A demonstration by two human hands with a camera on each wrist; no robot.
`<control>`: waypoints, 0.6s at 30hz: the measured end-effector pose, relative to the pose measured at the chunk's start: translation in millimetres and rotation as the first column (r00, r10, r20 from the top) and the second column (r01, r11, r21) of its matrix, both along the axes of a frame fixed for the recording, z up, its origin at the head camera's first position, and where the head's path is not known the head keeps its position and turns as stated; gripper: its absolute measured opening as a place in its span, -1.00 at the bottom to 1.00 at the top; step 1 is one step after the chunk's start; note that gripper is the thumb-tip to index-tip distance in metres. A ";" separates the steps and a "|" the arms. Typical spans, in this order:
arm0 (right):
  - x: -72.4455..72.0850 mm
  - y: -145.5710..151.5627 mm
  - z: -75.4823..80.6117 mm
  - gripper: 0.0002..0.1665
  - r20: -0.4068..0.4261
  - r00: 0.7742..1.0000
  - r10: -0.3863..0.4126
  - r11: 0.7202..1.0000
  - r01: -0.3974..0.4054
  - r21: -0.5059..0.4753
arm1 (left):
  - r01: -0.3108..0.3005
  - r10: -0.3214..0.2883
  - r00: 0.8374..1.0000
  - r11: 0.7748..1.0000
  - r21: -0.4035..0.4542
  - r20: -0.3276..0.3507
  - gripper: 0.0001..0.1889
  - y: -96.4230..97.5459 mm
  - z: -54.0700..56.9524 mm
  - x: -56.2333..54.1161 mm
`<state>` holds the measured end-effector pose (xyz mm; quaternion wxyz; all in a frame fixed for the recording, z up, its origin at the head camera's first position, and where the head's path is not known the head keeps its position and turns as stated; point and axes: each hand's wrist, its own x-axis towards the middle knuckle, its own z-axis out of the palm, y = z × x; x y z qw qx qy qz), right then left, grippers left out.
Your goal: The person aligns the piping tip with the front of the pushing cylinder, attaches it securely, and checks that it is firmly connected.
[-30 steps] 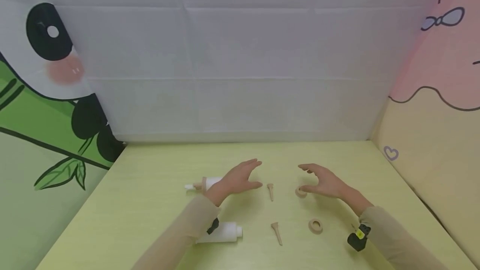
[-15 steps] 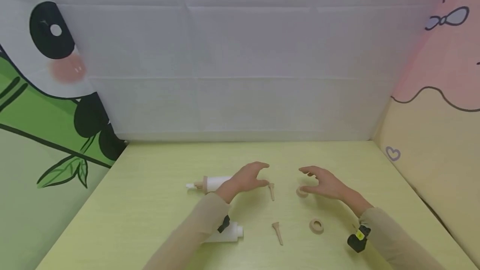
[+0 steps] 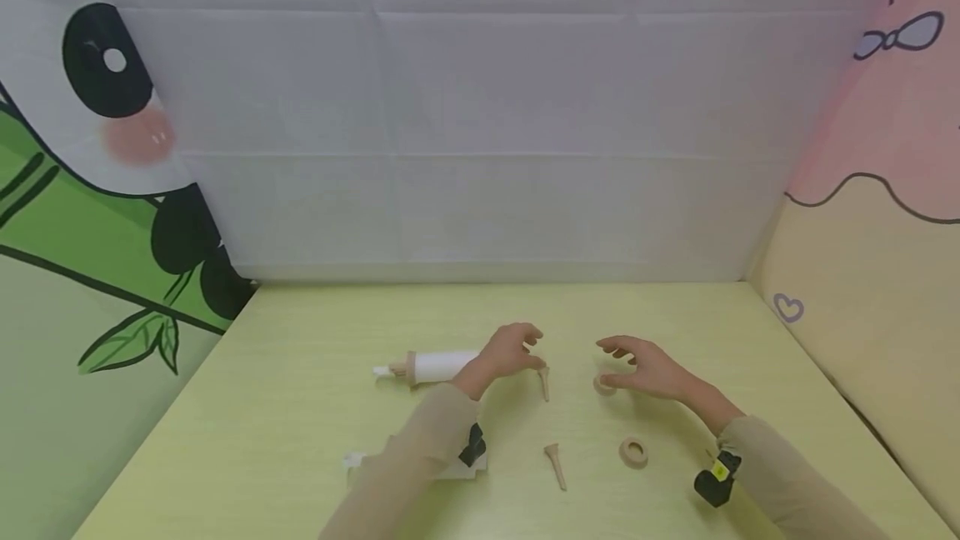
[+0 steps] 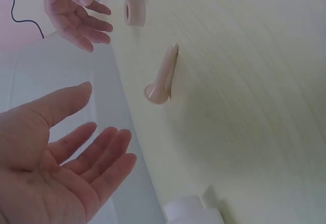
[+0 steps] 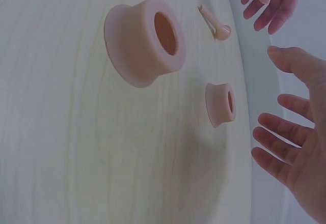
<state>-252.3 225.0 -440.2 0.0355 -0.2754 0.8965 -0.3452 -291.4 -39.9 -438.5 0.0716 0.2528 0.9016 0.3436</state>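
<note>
My left hand point(image 3: 510, 352) hovers just behind the far tan, tee-shaped peg point(image 3: 544, 385), fingers loosely bent. Nothing lies in its grasp in the left wrist view, where the peg point(image 4: 163, 76) rests on the table apart from the fingers. My right hand point(image 3: 648, 369) is held above the far tan ring point(image 3: 604, 386), thumb and fingers apart. In the right wrist view that flared ring point(image 5: 218, 105) stands clear of the hand point(image 5: 300, 142). A nearer ring point(image 3: 633, 452) and a nearer peg point(image 3: 555, 467) lie toward the front.
Left of the hands lies a white cylinder point(image 3: 438, 367) with a tan collar and thin tan sticks at its end. A second white cylinder point(image 3: 461, 468) is partly hidden under the left forearm. A white cloth wall point(image 3: 480, 190) closes the table's back edge point(image 3: 480, 285).
My left hand has moved right, up to the far peg, and its fingers have bent a little more. The right hand has stayed almost in place.
</note>
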 end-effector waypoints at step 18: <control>-0.5 3.2 -8.0 -0.32 0.123 0.992 -0.005 0.999 0.010 -0.041 | -0.405 0.355 0.902 0.893 0.196 0.245 -0.57 25.2 12.2 43.9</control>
